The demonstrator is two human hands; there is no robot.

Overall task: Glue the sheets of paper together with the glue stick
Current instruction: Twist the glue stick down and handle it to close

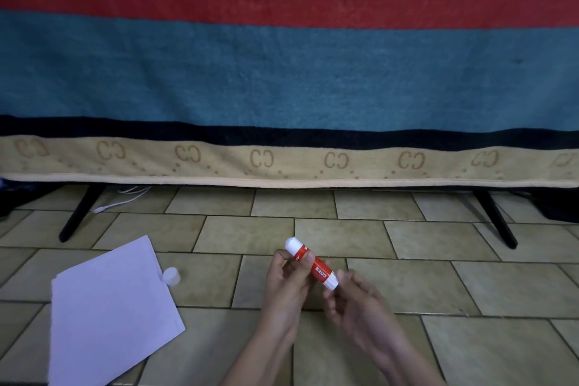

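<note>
A red and white glue stick (313, 263) is held tilted above the tiled floor, its uncapped white tip pointing up and to the left. My left hand (289, 283) grips its upper half. My right hand (354, 301) pinches the white bottom end with its fingertips. The stick's white cap (171, 276) lies on the floor, touching the right edge of a stack of white paper sheets (112, 310) at the lower left.
A tiled floor (438, 285) runs under everything. Behind hangs a blue towel (282, 72) with a red stripe and beige border, draped over a stand with black legs (80, 213). A white cable (119, 199) lies under it at the left.
</note>
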